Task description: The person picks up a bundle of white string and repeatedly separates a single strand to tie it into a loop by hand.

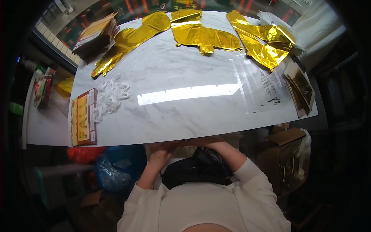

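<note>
My left hand [165,147] is at the table's near edge, its fingers hidden beneath the tabletop. Close beside it is my right hand [206,142], also mostly covered by the edge, so whether either one holds anything cannot be told. A black bag-like item [193,170] lies on my lap between the forearms. Flat gold foil balloons lie along the far side: one at the left [133,38], one in the middle [205,36] and one at the right [266,46]. Tangled white string [112,94] sits near a printed flat package [83,118] at the left edge.
A stack of flat packages [94,36] stands at the far left of the marble-patterned table [185,120]. Clear plastic bags [266,89] lie at the right, by brown-and-gold folded pieces [299,91]. Below are a blue bag [119,168] and an open cardboard box [284,154].
</note>
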`<action>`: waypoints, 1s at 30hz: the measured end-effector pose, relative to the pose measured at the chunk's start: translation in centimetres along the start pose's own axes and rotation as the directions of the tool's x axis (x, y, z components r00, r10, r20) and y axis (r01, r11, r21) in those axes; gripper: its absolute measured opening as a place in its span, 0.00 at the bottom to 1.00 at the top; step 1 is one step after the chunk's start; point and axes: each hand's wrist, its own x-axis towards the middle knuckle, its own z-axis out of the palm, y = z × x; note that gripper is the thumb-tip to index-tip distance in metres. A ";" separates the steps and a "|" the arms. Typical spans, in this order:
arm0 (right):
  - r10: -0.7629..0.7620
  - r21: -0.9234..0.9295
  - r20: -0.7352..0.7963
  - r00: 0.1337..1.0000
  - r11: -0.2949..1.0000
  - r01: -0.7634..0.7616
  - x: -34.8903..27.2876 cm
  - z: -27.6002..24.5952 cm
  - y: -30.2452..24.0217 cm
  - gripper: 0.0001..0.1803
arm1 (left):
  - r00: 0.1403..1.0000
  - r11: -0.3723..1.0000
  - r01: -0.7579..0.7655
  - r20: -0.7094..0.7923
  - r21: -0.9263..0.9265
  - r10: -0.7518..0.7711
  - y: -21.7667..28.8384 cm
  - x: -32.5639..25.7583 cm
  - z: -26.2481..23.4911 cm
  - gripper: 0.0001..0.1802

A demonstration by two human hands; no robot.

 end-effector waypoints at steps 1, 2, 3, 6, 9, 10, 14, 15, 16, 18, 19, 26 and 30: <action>-0.063 -0.022 -0.082 0.995 0.998 0.062 0.0 0.3 0.0 0.35 | 0.998 0.999 -0.053 -0.041 -0.008 0.052 -0.2 0.2 -0.1 0.12; -0.061 -0.022 -0.081 0.995 0.998 0.060 0.1 0.4 0.3 0.35 | 0.991 0.994 -0.106 -0.081 -0.014 0.105 -0.3 0.4 -0.2 0.13; -0.043 0.044 -0.021 0.999 0.998 0.043 0.2 0.5 0.5 0.34 | 0.991 0.994 -0.107 -0.080 -0.016 0.105 -0.3 0.5 -0.2 0.13; -0.027 0.146 0.039 0.999 0.989 0.021 0.1 0.3 0.4 0.31 | 0.999 0.997 -0.052 -0.016 -0.060 0.051 0.2 0.9 -0.6 0.11; -0.032 0.173 0.027 0.999 0.985 0.027 -0.2 -0.3 0.1 0.28 | 0.999 0.999 0.007 0.032 -0.042 -0.005 0.5 1.4 -0.9 0.11; -0.034 0.172 0.022 0.999 0.985 0.029 -0.2 -0.6 -0.4 0.26 | 0.982 0.986 0.135 0.147 -0.098 -0.120 0.5 1.3 -0.9 0.12; 0.031 0.152 -0.008 0.999 0.988 -0.029 -0.8 -1.8 -1.3 0.26 | 0.949 0.947 0.249 0.245 -0.203 -0.197 0.4 1.2 -1.1 0.15; -0.006 0.115 -0.026 1.000 0.993 0.009 -0.8 -1.4 -0.8 0.25 | 0.950 0.947 0.247 0.246 -0.205 -0.195 0.3 1.2 -0.9 0.15; -0.046 0.077 -0.041 0.998 0.996 0.049 -0.8 -1.4 -0.7 0.25 | 0.955 0.945 0.245 0.221 -0.217 -0.197 0.1 1.0 -0.6 0.13; -0.009 0.157 -0.004 1.000 0.988 0.009 -1.2 -1.5 -0.6 0.27 | 0.961 0.943 0.241 0.196 -0.229 -0.198 -0.3 0.9 -0.2 0.10; 0.023 0.235 0.040 0.999 0.971 -0.032 -1.4 -1.6 -0.7 0.29 | 0.965 0.961 0.219 0.185 -0.167 -0.188 -0.5 1.0 -0.1 0.10; 0.074 0.270 0.198 0.977 0.955 -0.127 -6.7 -6.4 -5.4 0.12 | 0.999 0.974 0.002 -0.041 0.226 0.007 -2.7 1.0 -0.2 0.12; -0.110 0.085 -0.098 0.989 0.989 0.118 -9.2 -8.2 -7.2 0.05 | 0.918 0.956 0.293 0.284 -0.015 -0.277 -0.7 0.9 -4.1 0.15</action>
